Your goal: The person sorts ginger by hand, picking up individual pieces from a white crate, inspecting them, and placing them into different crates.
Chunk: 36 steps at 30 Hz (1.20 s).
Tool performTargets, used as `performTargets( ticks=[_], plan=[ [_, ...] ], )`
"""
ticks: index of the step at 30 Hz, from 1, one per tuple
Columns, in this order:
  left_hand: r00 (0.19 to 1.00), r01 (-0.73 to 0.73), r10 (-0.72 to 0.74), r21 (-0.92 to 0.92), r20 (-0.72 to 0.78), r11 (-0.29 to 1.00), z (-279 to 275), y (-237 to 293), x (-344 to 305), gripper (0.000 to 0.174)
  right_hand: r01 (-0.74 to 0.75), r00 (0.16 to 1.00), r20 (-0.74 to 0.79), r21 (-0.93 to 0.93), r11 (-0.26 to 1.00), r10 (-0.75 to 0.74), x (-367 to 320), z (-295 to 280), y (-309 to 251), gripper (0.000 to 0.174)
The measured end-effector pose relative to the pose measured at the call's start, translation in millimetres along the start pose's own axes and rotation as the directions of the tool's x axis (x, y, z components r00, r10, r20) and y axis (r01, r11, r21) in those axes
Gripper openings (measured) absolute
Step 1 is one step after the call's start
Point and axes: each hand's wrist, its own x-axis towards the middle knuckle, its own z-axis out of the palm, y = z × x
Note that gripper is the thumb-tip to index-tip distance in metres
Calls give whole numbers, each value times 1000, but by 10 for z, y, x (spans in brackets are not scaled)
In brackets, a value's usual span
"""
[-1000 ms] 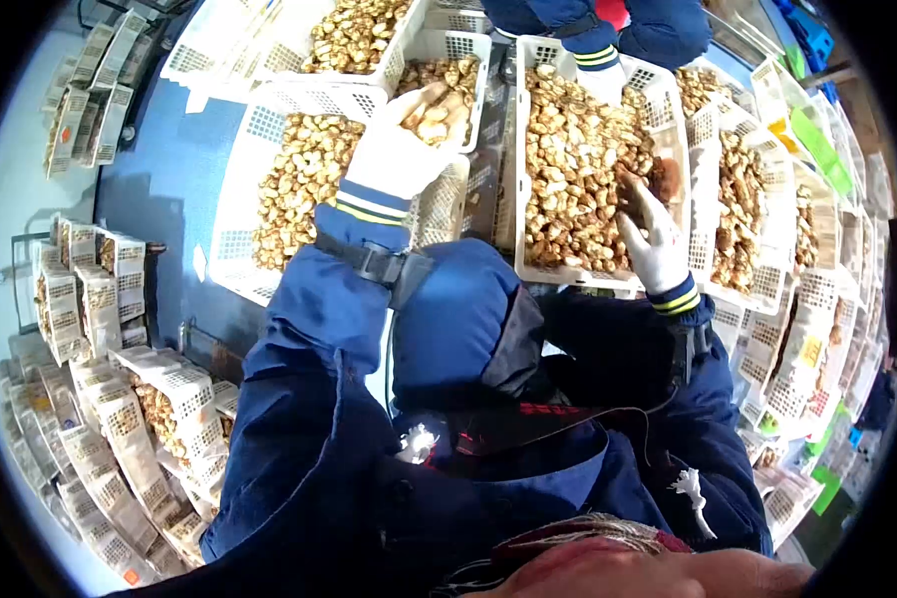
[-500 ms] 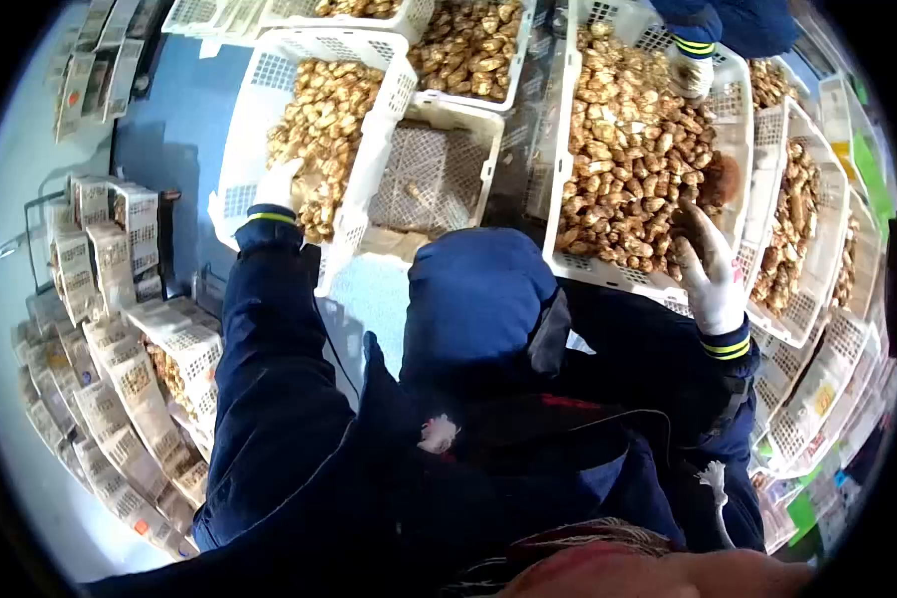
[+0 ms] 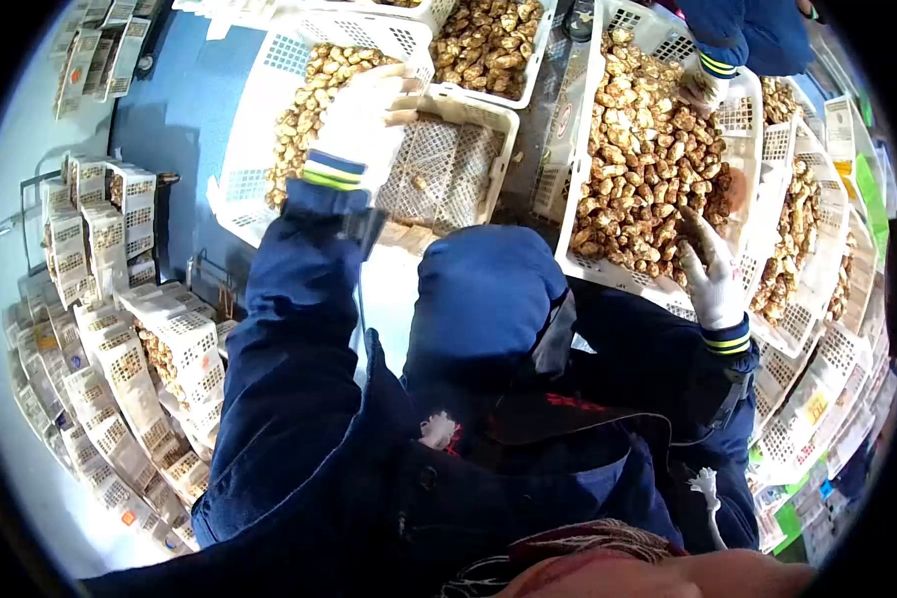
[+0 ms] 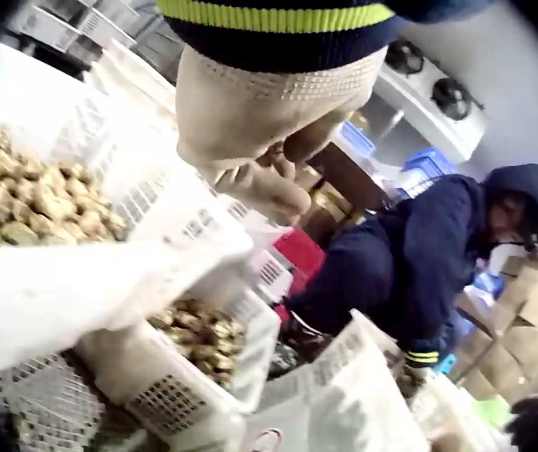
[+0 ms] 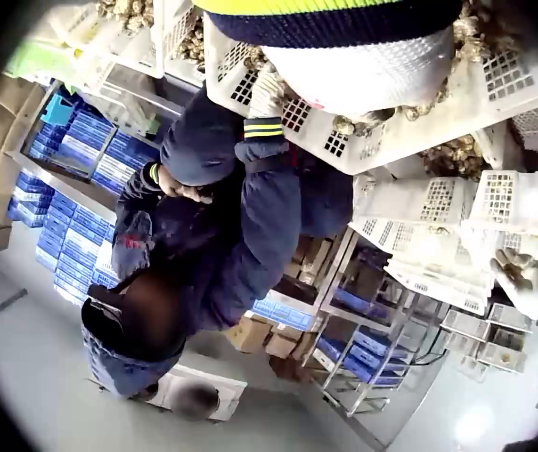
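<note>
My left hand [image 3: 354, 120], in a white glove with soiled fingertips, is over the inner side of the left white crate [image 3: 241, 189], fingers pointing right. That crate contains lumpy golden-brown pieces [image 3: 304, 120]. In the left wrist view, the same hand [image 4: 260, 141] is above the crates, its fingers bent; nothing held plainly shows. My right hand [image 3: 710, 284] is at the near right part of the right crate [image 3: 613, 279], fingers apart, fingertips right at the brown pieces [image 3: 638, 189]. The right wrist view shows only the back of that glove [image 5: 363, 75].
Another person [image 4: 410, 254] reaches a gloved hand [image 3: 706, 90] into the right crate's far end. Between the crates stand a low crate [image 3: 439, 169] with a mesh bottom and a filled one [image 3: 488, 50]. Stacked crates [image 3: 120, 399] line the left; more crates [image 3: 787, 229] stand right.
My left hand went from above the middle crates down into the left crate, then up and right. The view shifted, and my right hand stayed at the right crate.
</note>
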Motion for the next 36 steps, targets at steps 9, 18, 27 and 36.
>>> performTargets(
  ticks=[9,18,27,36],
  plan=[
    [970,15,-226,954,-87,-301,683,-1219,2072,59,-49,999,17,-106,993,51,85,-30,-94,41],
    [985,83,-105,911,-136,-404,561,-1622,2218,49,-147,978,126,-158,976,168,189,1,-85,41],
    [797,-165,597,983,85,80,835,-25,389,37,91,990,127,-193,977,-67,88,112,-92,41],
    [825,-283,523,958,215,52,1146,872,-613,49,107,980,193,-276,955,-54,-8,204,416,46]
  ],
)
